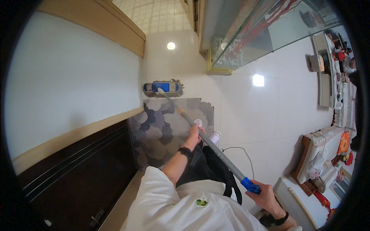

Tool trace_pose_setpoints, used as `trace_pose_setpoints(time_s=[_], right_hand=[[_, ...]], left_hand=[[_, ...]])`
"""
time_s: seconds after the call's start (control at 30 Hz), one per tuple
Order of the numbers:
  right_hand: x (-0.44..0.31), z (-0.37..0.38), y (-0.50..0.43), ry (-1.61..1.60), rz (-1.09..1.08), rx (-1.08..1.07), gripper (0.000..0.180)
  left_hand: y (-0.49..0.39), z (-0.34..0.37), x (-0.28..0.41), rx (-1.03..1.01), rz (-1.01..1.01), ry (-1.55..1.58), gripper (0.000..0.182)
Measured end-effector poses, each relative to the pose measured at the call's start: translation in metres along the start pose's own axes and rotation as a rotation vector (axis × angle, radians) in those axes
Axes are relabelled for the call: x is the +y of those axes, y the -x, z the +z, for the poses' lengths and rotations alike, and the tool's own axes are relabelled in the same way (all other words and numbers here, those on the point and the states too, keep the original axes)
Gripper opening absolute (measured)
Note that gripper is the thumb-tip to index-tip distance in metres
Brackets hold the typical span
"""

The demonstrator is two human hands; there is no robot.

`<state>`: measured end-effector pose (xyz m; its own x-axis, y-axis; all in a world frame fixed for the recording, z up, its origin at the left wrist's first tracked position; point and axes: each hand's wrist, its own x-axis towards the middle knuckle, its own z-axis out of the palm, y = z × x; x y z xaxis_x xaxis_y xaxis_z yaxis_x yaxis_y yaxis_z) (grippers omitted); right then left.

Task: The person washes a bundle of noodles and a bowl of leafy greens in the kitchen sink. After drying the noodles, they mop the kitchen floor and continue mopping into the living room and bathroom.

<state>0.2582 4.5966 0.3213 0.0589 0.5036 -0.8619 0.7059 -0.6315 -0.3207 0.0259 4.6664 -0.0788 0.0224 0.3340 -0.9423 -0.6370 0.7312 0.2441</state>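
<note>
A flat floor mop with a blue-centred head lies with its dark fringe on the white tiles. Its grey pole slants across in front of my body. Around the middle of the pole, my left hand has its fingers closed. My right hand grips the blue handle end near my right hip. Between the mop head and my shoes is a doormat patterned in grey and brown circles. The mop head sits just past the mat's far edge, near the wall.
On the left are a white wall with wood trim and a dark door. A glass tank with red branches juts in at upper right. A cable lies on the floor; a wooden sofa and low table stand right.
</note>
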Motion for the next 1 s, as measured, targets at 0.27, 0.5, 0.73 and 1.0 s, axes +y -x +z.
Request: trace_pose_setpoints(time_s=[0.27, 0.5, 0.73, 1.0], right_hand=[[-0.068, 0.026, -0.047, -0.445, 0.068, 0.153, 0.043], [-0.099, 0.08, -0.099, -0.327, -0.027, 0.169, 0.045], [-0.045, -0.02, 0.025, -0.018, 0.198, 0.248, 0.049], [-0.012, -0.012, 0.021, 0.045, 0.128, 0.305, 0.047]], left_hand=[[-0.052, 0.068, 0.126, -0.094, 0.234, -0.215, 0.021], [-0.129, 0.096, 0.184, -0.183, 0.281, -0.283, 0.023], [-0.005, 0.127, 0.029, -0.44, -0.096, -0.415, 0.039], [0.043, 0.134, -0.008, -0.19, -0.297, -0.498, 0.034]])
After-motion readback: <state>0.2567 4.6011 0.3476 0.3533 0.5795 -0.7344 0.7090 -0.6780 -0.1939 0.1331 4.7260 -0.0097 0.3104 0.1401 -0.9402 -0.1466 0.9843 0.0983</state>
